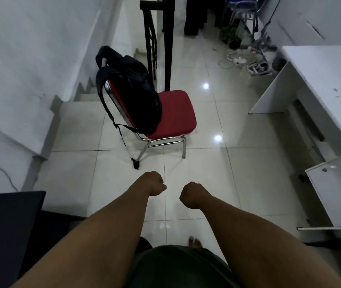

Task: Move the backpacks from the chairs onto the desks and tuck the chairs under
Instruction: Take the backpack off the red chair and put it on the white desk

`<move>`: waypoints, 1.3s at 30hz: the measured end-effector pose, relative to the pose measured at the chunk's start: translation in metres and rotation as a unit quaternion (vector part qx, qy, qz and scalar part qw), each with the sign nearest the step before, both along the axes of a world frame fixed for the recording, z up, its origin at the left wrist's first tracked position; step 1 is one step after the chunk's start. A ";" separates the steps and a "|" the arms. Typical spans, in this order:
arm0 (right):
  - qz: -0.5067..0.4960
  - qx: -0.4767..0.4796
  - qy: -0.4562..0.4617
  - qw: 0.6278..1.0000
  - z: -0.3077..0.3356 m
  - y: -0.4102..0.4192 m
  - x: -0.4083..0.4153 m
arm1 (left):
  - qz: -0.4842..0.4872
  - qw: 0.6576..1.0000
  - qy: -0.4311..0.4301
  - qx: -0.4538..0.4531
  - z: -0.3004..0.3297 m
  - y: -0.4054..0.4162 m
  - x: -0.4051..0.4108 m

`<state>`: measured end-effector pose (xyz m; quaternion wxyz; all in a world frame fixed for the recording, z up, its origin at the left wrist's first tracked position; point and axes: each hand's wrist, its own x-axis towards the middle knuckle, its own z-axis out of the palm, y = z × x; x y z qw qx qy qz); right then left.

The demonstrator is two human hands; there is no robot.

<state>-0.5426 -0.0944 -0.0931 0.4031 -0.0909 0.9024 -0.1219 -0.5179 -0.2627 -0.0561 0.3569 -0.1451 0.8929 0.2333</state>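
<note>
Standing on a glossy white tiled floor (227,125), the person faces a red-cushioned chair with a chromed steel tube frame (176,113) that sits in open floor, well apart from the white laminate table (319,80) along the right side of the view. The chair is not tucked under; its seat front is turned toward the table and its backrest toward the white wall and stairs on the left.

A black fabric backpack (136,96) stands upright on the rear of the seat, leaning against the backrest. Its long axis runs roughly vertical, tilted slightly away with the backrest. One shoulder strap (103,88) hangs over the back of the frame, and a thin strap tail (121,136) trails down toward the floor beside the rear leg.

The backpack lies ahead of the hands and to the left of centre. The left hand (154,183) is therefore judged the nearer one, with the right hand (190,195) just beside it, the two not touching. Both hands are curled into loose fists and hold nothing; both are well short of the chair.

The task appears to be at the approach step. The lift will probably need to clear the strap off the frame first.
</note>
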 end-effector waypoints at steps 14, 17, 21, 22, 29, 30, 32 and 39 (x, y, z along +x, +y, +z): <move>-0.005 -0.022 -0.003 1.000 0.004 -0.192 -0.057 | -0.068 0.995 -0.030 -0.064 -0.019 -0.192 -0.059; 0.006 -0.020 0.001 1.000 -0.001 -0.217 -0.090 | -0.065 0.995 -0.034 -0.066 -0.024 -0.216 -0.086; 0.038 -0.014 0.016 0.999 -0.008 -0.241 -0.141 | -0.012 0.997 -0.007 -0.074 -0.025 -0.248 -0.134; 0.050 -0.014 0.021 0.998 -0.007 -0.246 -0.151 | -0.001 0.997 0.005 -0.079 -0.021 -0.254 -0.144; 0.070 -0.015 0.022 0.997 0.010 -0.285 -0.218 | 0.148 0.982 0.069 -0.097 0.011 -0.305 -0.217; 0.064 -0.013 0.023 0.998 0.014 -0.291 -0.227 | 0.171 0.977 0.087 -0.087 0.015 -0.309 -0.226; 0.031 -0.015 0.023 0.999 0.022 -0.304 -0.249 | 0.204 0.967 0.141 -0.065 0.024 -0.319 -0.250; -0.069 -0.057 0.029 0.996 0.033 -0.352 -0.299 | 0.169 0.957 0.233 -0.040 0.030 -0.352 -0.316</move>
